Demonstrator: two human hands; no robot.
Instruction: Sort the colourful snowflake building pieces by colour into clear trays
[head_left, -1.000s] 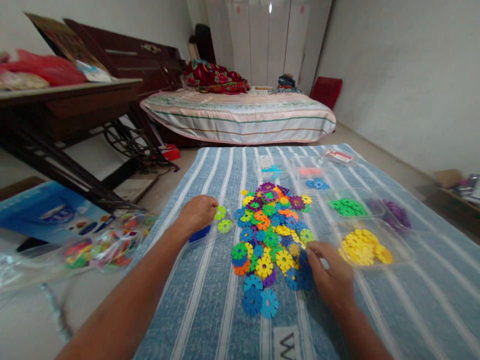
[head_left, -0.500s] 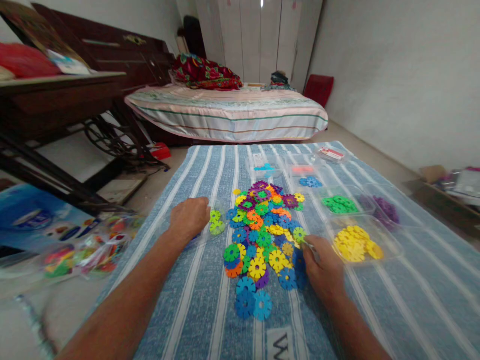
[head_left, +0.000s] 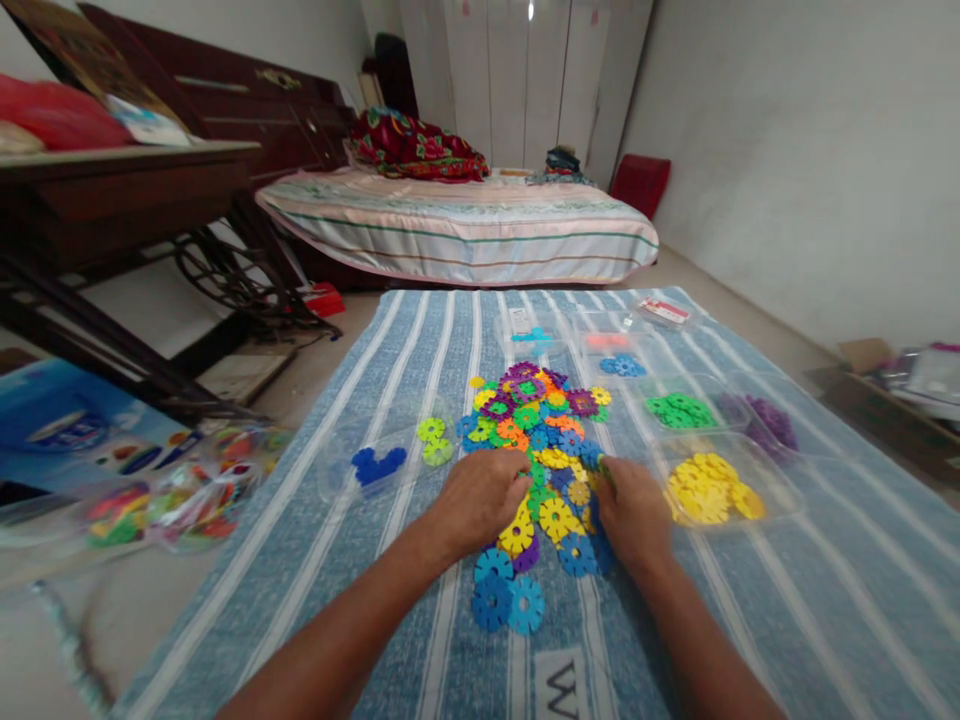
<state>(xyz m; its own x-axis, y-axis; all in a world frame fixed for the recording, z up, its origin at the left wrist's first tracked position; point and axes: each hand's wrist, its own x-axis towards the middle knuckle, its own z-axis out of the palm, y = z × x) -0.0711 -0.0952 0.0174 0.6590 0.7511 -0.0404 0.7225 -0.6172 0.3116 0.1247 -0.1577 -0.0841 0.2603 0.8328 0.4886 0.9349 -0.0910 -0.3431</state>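
As we are cataloguing, one pile of mixed notched discs (head_left: 555, 458) is lying on the striped cloth (head_left: 750, 600), between left hand (head_left: 486, 492) and right hand (head_left: 637, 508), its long axis running away from us. Left hand: we are noting curled fingers over the pile's left side; their gap and any hold we cannot tell. Right hand: we are noting bunched fingers at the right edge, discs to their left, a yellow-green sliver (head_left: 601, 461) showing at the tips; whether held, we cannot tell. Near the left: two yellow-green discs (head_left: 436, 455). Beside the right: a tray (head_left: 784, 495) of yellow discs (head_left: 709, 488).
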